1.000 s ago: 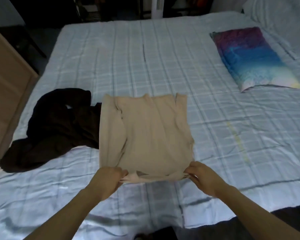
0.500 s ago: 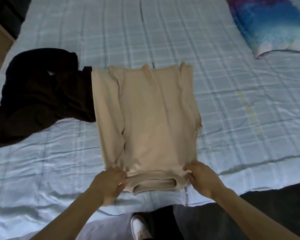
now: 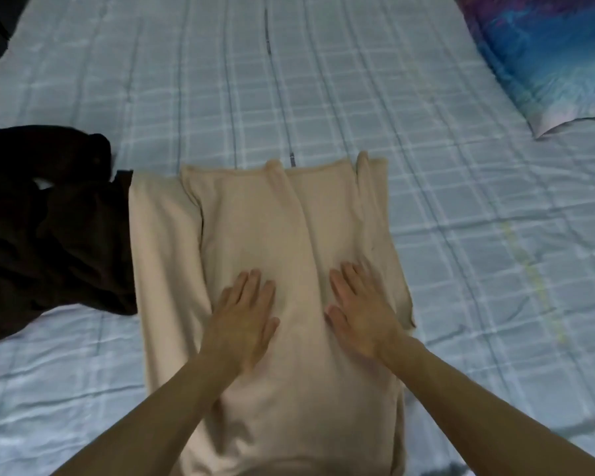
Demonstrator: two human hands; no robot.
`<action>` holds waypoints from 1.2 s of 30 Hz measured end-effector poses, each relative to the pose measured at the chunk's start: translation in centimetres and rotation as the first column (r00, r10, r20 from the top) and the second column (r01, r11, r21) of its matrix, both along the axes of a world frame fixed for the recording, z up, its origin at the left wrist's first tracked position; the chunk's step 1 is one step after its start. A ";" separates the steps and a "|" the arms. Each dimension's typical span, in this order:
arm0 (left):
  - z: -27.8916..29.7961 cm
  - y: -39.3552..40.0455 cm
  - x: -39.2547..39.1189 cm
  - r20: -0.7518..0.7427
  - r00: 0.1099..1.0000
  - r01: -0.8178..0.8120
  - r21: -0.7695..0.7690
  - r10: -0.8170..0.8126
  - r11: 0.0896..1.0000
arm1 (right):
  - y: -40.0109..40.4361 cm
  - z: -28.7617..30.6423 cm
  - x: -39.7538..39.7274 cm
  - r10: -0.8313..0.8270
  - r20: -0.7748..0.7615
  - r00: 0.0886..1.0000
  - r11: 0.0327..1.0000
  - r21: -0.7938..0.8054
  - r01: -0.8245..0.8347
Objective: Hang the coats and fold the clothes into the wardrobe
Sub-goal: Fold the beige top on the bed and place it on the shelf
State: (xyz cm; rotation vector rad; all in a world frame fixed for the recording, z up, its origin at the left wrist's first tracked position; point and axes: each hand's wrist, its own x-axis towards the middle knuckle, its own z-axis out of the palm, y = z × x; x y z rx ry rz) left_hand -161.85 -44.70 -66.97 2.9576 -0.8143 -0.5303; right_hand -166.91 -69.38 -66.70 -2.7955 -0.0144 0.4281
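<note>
Smoothing step: left hand [image 3: 244, 316] and right hand [image 3: 359, 312] flat, fingers spread wide, pressing beige garment [image 3: 255, 228] mid-bed [image 3: 358, 97], just right of dark clothes [image 3: 45, 218]. Best swept outward evenly before folding.

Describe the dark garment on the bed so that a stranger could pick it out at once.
Start at the bed with the pale blue checked quilt. At its left edge lies the crumpled dark brown garment, touching the flat beige knit top under both hands. It is the only dark, unfolded piece.
</note>
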 end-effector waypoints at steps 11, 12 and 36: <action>-1.4 0.3 7.3 0.082 0.954 -0.282 -0.090 0.289 0.955 | -2.7 -2.3 7.5 -0.117 0.131 0.984 0.992 -0.027 0.121; -1.1 0.3 9.4 0.071 0.946 -0.304 -0.153 0.317 0.940 | -3.0 -2.1 9.1 -0.126 0.174 0.977 0.992 0.009 0.126; 2.6 3.9 34.6 0.261 0.838 -0.395 -0.317 0.480 0.862 | -12.9 0.5 28.5 -0.587 0.369 0.720 0.809 0.248 0.533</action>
